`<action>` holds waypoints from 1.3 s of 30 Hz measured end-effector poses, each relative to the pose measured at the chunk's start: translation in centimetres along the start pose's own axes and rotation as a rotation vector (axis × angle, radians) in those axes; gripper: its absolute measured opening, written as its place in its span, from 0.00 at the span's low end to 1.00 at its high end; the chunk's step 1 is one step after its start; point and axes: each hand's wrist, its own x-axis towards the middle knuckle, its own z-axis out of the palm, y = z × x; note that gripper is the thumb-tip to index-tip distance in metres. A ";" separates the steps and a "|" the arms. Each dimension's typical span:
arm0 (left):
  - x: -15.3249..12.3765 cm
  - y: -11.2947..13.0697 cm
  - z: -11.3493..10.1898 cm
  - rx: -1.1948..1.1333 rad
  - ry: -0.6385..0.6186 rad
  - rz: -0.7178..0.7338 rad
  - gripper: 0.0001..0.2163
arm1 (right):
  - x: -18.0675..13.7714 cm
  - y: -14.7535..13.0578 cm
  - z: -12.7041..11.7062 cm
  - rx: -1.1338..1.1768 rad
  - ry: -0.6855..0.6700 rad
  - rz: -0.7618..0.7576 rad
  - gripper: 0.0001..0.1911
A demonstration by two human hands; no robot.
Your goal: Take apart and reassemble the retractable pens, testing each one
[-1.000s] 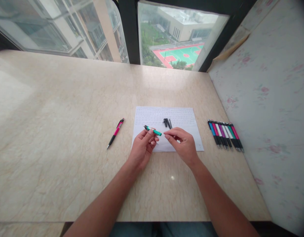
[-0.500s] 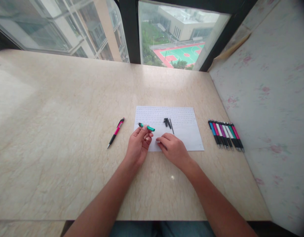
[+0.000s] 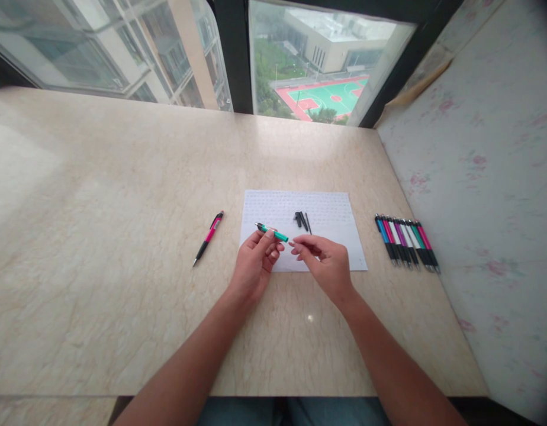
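My left hand [image 3: 254, 265] pinches a green pen barrel [image 3: 273, 232] and holds it just above the near left part of a written sheet of paper [image 3: 333, 228]. My right hand [image 3: 325, 263] is closed in a pinch, its fingertips close to the barrel's right end; whatever it pinches is too small to make out. A few small black pen parts [image 3: 301, 219] lie on the sheet just beyond both hands.
A pink and black pen [image 3: 208, 236] lies alone on the marble table [image 3: 122, 236] left of the sheet. A row of several coloured pens [image 3: 406, 241] lies to the right, near a flowered wall [image 3: 486, 177]. Windows run along the far edge.
My right hand dropped to the near edge of the sheet, then came back up to the end of the green barrel. The left hand swung the barrel slightly left and back.
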 end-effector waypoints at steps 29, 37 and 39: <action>0.0 0.1 0.1 -0.132 -0.038 -0.121 0.08 | 1.0 0.3 -1.8 -0.334 0.179 -0.126 0.06; -0.1 0.9 0.3 -0.274 -0.002 -0.177 0.05 | 1.6 2.7 -2.7 -0.868 0.095 -0.052 0.08; -0.2 0.8 0.3 -0.264 -0.015 -0.162 0.05 | 1.5 2.8 -2.5 -0.981 0.069 -0.020 0.08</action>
